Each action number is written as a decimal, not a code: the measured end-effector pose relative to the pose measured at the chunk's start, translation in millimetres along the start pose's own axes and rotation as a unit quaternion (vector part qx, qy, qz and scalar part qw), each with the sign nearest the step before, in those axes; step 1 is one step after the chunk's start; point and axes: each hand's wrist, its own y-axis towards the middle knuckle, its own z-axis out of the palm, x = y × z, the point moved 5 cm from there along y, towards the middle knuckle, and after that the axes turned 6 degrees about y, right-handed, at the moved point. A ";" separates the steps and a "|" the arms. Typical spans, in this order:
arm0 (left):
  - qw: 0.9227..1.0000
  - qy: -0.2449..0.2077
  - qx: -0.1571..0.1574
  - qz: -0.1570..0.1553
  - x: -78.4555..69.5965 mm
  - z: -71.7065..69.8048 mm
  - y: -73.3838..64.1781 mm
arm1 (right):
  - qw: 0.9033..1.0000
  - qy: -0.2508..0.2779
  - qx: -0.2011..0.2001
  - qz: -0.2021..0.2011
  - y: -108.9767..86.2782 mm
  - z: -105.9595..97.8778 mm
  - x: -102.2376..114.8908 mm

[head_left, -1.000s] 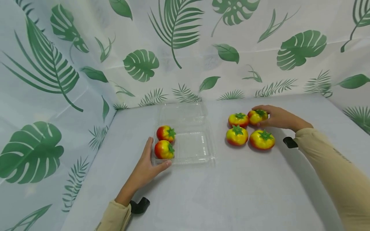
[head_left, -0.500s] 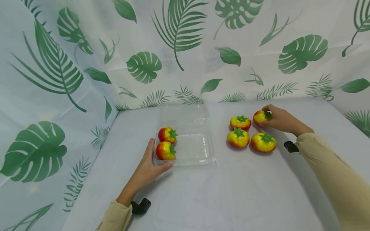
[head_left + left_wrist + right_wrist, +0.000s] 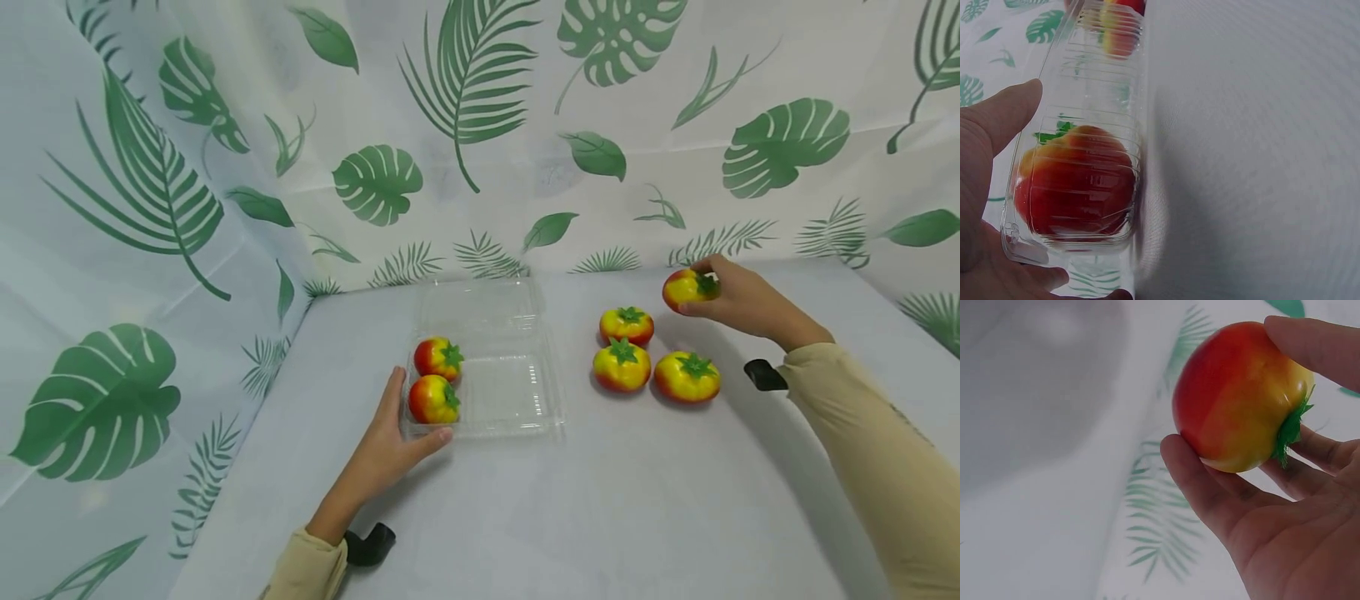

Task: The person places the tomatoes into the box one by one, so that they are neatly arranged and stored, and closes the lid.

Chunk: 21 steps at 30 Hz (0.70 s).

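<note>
In the head view my right hand (image 3: 753, 307) grips a glossy red-and-yellow toy tomato (image 3: 682, 293) with a green leafy top, held up above the table at the back right. The right wrist view shows this tomato (image 3: 1235, 400) between thumb and fingertips, its leafy top facing the palm. My left hand (image 3: 382, 454) lies at the near left corner of a clear plastic clamshell box (image 3: 517, 429), thumb along the front, straight fingers along the left side. Two toy tomatoes (image 3: 433, 400) sit side by side in the box's left part; one tomato (image 3: 1079, 181) shows through its ribbed wall in the left wrist view.
Three more toy tomatoes (image 3: 621, 367) stand grouped on the white table (image 3: 570, 517), right of the box. The box's lid (image 3: 480, 304) lies folded back toward the rear. Leaf-printed sheets (image 3: 510, 158) rise behind and at the left of the table.
My right hand has lifted its toy tomato off the table, away from the group, up and slightly right. My left hand has kept its place at the box corner; the head view has shifted a little.
</note>
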 end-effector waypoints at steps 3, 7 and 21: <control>1.000 -0.001 -0.002 0.000 0.1 -0.1 0.2 | 1.000 0.002 -0.006 -0.011 0.6 0.4 10.9; 1.000 0.000 -0.003 -0.004 1.3 -0.1 0.5 | 1.000 0.007 -0.010 -0.026 2.2 1.6 28.8; 1.000 -0.006 -0.005 -0.001 1.3 -1.7 0.8 | 0.997 0.032 -0.012 -0.070 2.3 22.2 82.3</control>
